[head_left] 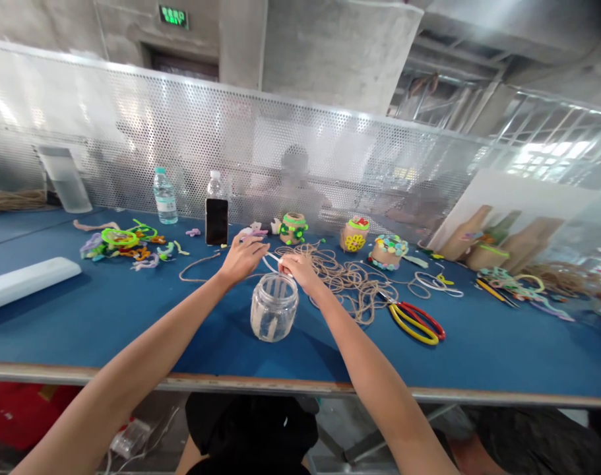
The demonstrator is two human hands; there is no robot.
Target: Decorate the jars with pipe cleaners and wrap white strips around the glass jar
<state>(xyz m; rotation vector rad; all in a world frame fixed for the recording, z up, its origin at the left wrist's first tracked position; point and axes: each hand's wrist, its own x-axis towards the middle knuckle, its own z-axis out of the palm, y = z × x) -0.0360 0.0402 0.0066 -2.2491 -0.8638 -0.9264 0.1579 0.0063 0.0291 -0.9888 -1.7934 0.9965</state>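
Observation:
My left hand and my right hand hover close together just above the rim of a clear glass jar. A white pipe cleaner runs between them, pinched in my right fingers. My left fingertips are next to it, but I cannot tell whether they grip it. A tangle of jute twine lies to the right of the jar, beside my right hand. Red-and-yellow-handled scissors rest further right on the blue table.
Along the back stand two plastic bottles, an upright phone and decorated jars. Colourful pipe cleaners lie left, near a white tube. A perforated metal screen backs the table, with a blurred person behind it.

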